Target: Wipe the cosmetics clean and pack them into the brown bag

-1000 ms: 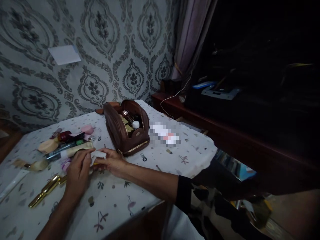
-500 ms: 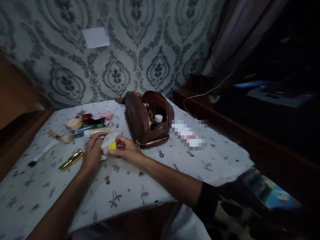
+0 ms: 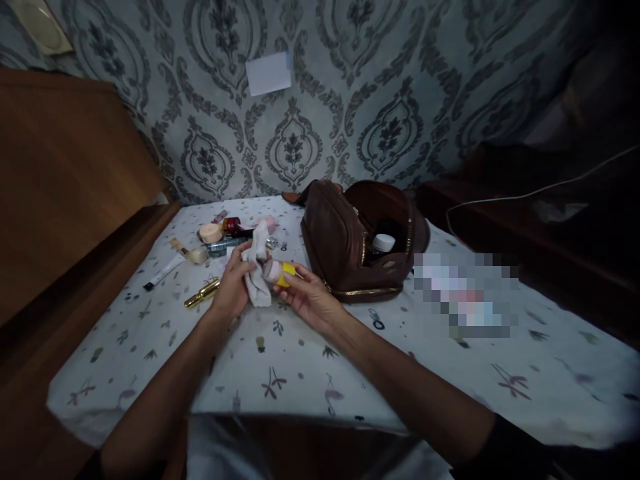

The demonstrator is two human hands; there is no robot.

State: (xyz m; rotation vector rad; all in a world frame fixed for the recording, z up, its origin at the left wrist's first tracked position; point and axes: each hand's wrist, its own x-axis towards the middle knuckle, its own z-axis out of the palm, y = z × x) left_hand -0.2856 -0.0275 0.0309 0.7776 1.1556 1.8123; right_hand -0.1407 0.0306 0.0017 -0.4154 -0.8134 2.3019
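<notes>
A crumpled white cloth (image 3: 259, 283) is gripped in my left hand (image 3: 233, 283), its fingers closed on the folds. My right hand (image 3: 315, 297) holds a small container with a yellow band and a pale end (image 3: 285, 272) between thumb and fingers. That pale end points at the cloth and sits right beside it; whether they touch I cannot tell. Just left of my left hand lies a shiny gold tube (image 3: 201, 293). Beyond the right hand stands a brown leather bag (image 3: 327, 243), unzipped, with a white-capped item (image 3: 384, 243) inside its opening.
Several cosmetics lie behind my left hand, among them a round beige jar (image 3: 211, 233), a dark red jar (image 3: 231, 225) and a white tube (image 3: 165, 271). A blurred-out item (image 3: 463, 293) rests right of the bag. A wooden panel (image 3: 70, 180) borders the patterned tablecloth (image 3: 300, 373).
My view has swung left, so everything sits farther right. The container, earlier partly covered by the cloth, now shows more of itself, its pale end turned toward the cloth.
</notes>
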